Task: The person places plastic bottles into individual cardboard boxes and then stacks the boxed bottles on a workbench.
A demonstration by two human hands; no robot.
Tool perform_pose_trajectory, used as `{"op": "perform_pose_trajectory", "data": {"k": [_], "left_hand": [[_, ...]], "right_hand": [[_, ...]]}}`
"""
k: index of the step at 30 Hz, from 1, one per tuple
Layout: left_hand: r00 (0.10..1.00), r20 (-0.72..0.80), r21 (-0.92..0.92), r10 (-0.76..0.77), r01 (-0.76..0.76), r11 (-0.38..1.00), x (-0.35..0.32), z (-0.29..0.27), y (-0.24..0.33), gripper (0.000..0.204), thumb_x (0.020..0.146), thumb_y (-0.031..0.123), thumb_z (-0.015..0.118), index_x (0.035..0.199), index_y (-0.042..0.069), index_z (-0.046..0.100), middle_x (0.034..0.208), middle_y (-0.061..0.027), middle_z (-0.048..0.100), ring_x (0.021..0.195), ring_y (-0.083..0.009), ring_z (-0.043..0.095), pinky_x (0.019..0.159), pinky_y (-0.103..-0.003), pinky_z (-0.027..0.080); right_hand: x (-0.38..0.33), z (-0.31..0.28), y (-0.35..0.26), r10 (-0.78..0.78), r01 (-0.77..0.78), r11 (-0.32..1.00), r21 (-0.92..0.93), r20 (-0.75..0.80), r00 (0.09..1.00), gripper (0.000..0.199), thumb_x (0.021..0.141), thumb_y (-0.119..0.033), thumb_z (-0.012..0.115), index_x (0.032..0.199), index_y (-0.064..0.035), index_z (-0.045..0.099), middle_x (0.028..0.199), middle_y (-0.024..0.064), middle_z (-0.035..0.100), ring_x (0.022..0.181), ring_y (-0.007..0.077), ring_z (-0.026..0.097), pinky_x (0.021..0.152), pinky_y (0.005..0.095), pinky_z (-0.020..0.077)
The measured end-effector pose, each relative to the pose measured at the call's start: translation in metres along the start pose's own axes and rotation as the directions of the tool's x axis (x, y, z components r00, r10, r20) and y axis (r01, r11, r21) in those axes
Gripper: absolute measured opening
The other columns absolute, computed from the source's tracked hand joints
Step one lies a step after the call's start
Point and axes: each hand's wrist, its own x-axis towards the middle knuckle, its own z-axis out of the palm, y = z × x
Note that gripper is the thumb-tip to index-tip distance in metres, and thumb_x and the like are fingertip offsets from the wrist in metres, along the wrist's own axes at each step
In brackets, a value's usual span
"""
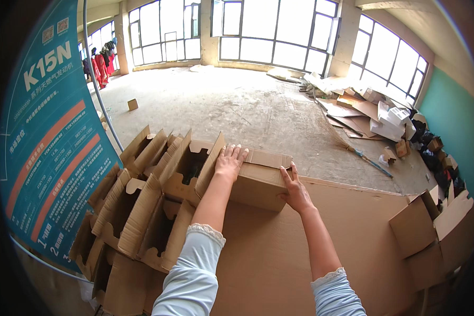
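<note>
In front of me a long cardboard box (263,181) stands on a large flat cardboard surface (321,237); its top flaps are folded down. My left hand (231,162) lies flat on the left end of its top, fingers stretched. At the right end, my right hand (296,190) grips the corner, with fingertips at the top edge and thumb against the side. Just left of this box is an open-topped carton (195,163) with a notched divider inside. More open cartons (137,210) with upright flaps crowd together on the left.
A blue-green printed banner (52,142) on a bent pole rises at the left. On the right sits an open cardboard box (432,237). Beyond the work surface a broom (371,163) lies on the concrete floor, near a heap of flattened cardboard and foam (368,113).
</note>
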Motion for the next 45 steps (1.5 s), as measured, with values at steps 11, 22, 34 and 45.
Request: {"op": "perform_pose_trajectory", "data": {"k": [11, 22, 34, 45], "left_hand": [[0.907, -0.404, -0.093, 0.118, -0.169, 0.981, -0.172, 0.035, 0.068, 0.087, 0.077, 0.019, 0.072, 0.150, 0.007, 0.025, 0.154, -0.0157, 0.030, 0.143, -0.0335, 0.027, 0.117, -0.050, 0.022], [0.963, -0.247, -0.819, 0.106, -0.266, 0.508, -0.527, 0.042, 0.100, 0.065, 0.083, 0.011, 0.069, 0.141, 0.001, 0.042, 0.147, -0.0231, 0.038, 0.137, -0.0398, 0.034, 0.112, -0.044, 0.031], [0.941, -0.292, -0.779, 0.172, -0.338, 0.528, -0.500, 0.039, 0.130, 0.068, 0.076, 0.002, 0.070, 0.138, -0.001, 0.043, 0.151, -0.0208, 0.033, 0.141, -0.0389, 0.028, 0.117, -0.046, 0.025], [0.945, -0.326, -0.749, 0.036, -0.281, 0.601, -0.487, -0.006, 0.235, 0.059, 0.079, 0.006, 0.070, 0.134, 0.000, 0.049, 0.146, -0.0227, 0.039, 0.136, -0.0405, 0.036, 0.112, -0.047, 0.032]], "right_hand": [[0.010, 0.008, -0.033, 0.172, -0.169, 0.931, -0.324, -0.020, 0.985, 0.102, 0.072, -0.025, 0.082, 0.153, -0.0243, 0.020, 0.160, 0.0146, 0.013, 0.128, 0.0368, 0.048, 0.104, 0.0483, 0.0416], [-0.320, 0.078, -0.095, -0.057, 0.068, 0.969, -0.237, 0.052, 0.997, 0.069, 0.083, -0.011, 0.055, 0.148, -0.0092, 0.032, 0.152, 0.0200, 0.030, 0.139, 0.0392, 0.030, 0.112, 0.0649, 0.0178], [-0.582, -0.173, 0.057, 0.466, -0.689, 0.597, -0.412, -0.521, 0.715, 0.067, 0.077, -0.004, 0.058, 0.142, -0.0058, 0.041, 0.144, 0.0212, 0.041, 0.136, 0.0400, 0.034, 0.114, 0.0581, 0.0212], [-0.524, -0.501, 0.255, 0.603, -0.931, 0.216, -0.294, -0.710, 0.364, 0.067, 0.083, -0.019, 0.061, 0.147, -0.0173, 0.038, 0.156, 0.0073, 0.031, 0.144, 0.0335, 0.023, 0.116, 0.0568, 0.0174]]}}
